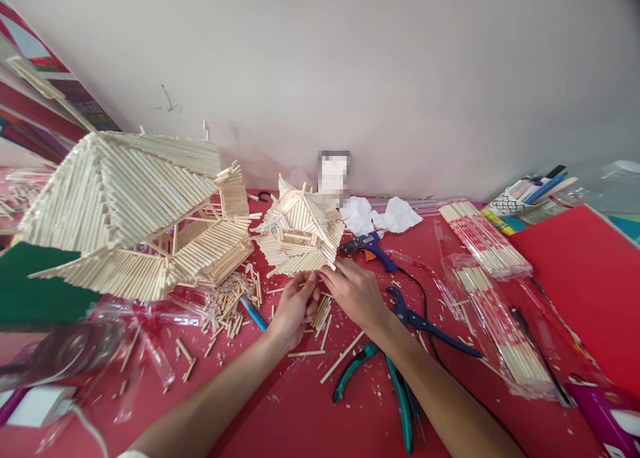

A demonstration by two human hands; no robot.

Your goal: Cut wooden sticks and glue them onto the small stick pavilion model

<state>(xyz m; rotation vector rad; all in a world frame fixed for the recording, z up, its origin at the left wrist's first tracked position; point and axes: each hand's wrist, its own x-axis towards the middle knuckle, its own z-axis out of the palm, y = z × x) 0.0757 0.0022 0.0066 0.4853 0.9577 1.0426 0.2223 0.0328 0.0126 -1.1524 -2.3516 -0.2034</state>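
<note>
A small pavilion model built from wooden sticks stands in front of me, with a pointed roof and flared eaves. My left hand is closed just below its front eave, thumb and fingers pinched together. My right hand reaches the same eave from the right, its fingers bent and close to the left fingertips. Whatever the two hands pinch is too small or hidden to make out. Several cut sticks lie under the hands. A blue hot glue gun rests just behind my right hand.
A larger stick building stands at left. Beside it are a heap of short stick pieces and a blue pen. Blue cutters and green-handled pliers lie at right, with packs of chopsticks and a red board beyond.
</note>
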